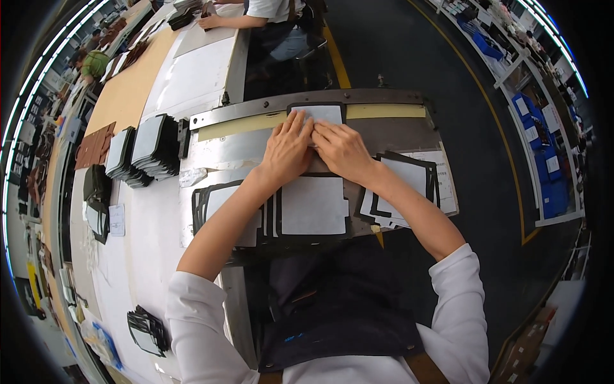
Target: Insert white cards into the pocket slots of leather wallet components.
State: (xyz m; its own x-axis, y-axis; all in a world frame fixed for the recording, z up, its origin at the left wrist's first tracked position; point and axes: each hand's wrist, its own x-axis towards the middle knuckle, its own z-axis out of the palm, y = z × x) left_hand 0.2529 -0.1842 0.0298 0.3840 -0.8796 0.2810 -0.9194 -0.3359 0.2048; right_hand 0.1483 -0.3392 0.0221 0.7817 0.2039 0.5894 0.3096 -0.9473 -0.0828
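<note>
Head view showed a pale rectangular panel with a dark border [318, 114] lying at the far edge of a metal work surface [217, 150], just against a long yellowish strip [384, 111] that ran left to right along the far side. Both hands lay flat on the near part of that panel: the left hand [286, 153] had its fingers spread and pressing down, and the right hand [343, 151] pressed beside it, fingertips touching those of the left. Neither hand gripped anything; both were open and bearing down, palms low.

Nearer the person lay another pale panel [313, 206] and, to its left, a loose fan of dark-edged pieces [214, 201]; to the right sat a second heap of framed pieces [409, 179]. Further left, on the white part of the surface, stood tilted stacks of grey panels [153, 148].

Judging from this, the main risk was misalignment: uneven pressure from the two hands could have slid the panel off square against the strip, or creased its border. The forearms crossed over the near pieces, so a sleeve might have dragged them out of order. The heap on the right overhung the surface's edge and could have slipped off.
</note>
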